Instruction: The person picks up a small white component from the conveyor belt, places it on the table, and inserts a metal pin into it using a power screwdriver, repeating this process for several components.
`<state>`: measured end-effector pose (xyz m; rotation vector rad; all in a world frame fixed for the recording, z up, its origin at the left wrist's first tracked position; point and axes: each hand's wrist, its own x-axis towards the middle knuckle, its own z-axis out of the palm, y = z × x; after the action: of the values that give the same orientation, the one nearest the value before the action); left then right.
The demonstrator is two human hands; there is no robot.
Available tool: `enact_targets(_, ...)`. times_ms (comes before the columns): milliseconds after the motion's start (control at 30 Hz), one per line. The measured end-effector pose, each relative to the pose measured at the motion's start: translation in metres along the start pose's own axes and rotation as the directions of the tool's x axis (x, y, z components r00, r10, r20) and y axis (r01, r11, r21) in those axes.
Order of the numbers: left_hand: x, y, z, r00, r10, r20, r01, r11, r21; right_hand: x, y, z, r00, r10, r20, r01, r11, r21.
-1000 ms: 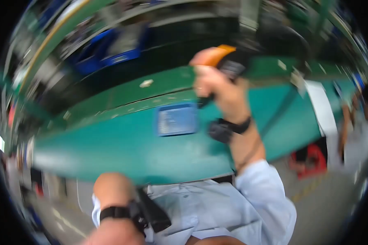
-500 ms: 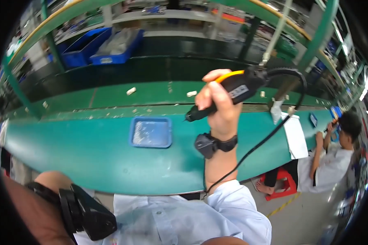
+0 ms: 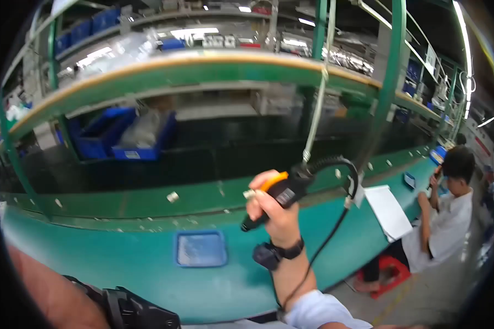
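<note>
My right hand (image 3: pixel 280 219) is wrapped around a black electric screwdriver (image 3: pixel 288 192) with an orange lever. The tool's tip slants down to the left, over the green work surface (image 3: pixel 121 279). A cable curves from its back end, and a pale cord (image 3: pixel 315 123) rises from it. To the left of the tip lies a shallow blue tray (image 3: pixel 200 265) with small pale bits inside, too small to name. A black strap with a boxy device (image 3: pixel 268 256) sits on my right wrist. My left forearm (image 3: pixel 55 290) shows at the lower left, also strapped; its hand is out of view.
Small white pieces (image 3: pixel 173 197) are scattered along the green ledge. Blue bins (image 3: pixel 142 153) stand at the back left, below a green shelf beam (image 3: pixel 203 68). Rightward, a white sheet (image 3: pixel 388 213) lies near a seated co-worker (image 3: pixel 450 219) on a red stool (image 3: pixel 394 277).
The view has tilted up, so the bench and tray sit lower and more shelving shows. My right hand still grips the screwdriver. My left forearm shows lower in the picture.
</note>
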<state>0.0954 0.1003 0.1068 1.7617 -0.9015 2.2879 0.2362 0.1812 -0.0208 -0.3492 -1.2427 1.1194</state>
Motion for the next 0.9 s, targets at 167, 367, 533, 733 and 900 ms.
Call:
enact_targets(167, -0.036, 0.003, -0.003, 0.986, -0.139, -0.095, 0.131, 0.988, -0.084, 0.006, 0.027, -0.008, 0.999, 0.014, -0.038, -0.015, 0.999, -0.028)
enact_targets(367, -0.016, 0.046, 0.004, 0.98, -0.185, -0.077, 0.174, 0.976, -0.128, 0.001, 0.026, -0.001, 1.0, -0.02, 0.017, 0.02, 1.0, 0.003)
enact_targets(533, -0.005, 0.075, 0.012, 0.982, -0.18, -0.054, 0.172, 0.977, -0.127, -0.01, 0.019, -0.003, 0.992, -0.074, -0.106, 0.07, 0.997, -0.042)
enact_targets(733, -0.007, 0.11, -0.011, 0.972, -0.232, -0.034, 0.229, 0.971, -0.061, -0.002, 0.027, 0.001, 0.999, -0.047, -0.005, 0.047, 0.999, -0.02)
enact_targets(900, -0.006, 0.11, -0.011, 0.956, -0.29, 0.048, 0.294, 0.948, -0.121, 0.003, 0.027, -0.005, 0.998, -0.064, 0.004, 0.064, 0.998, -0.023)
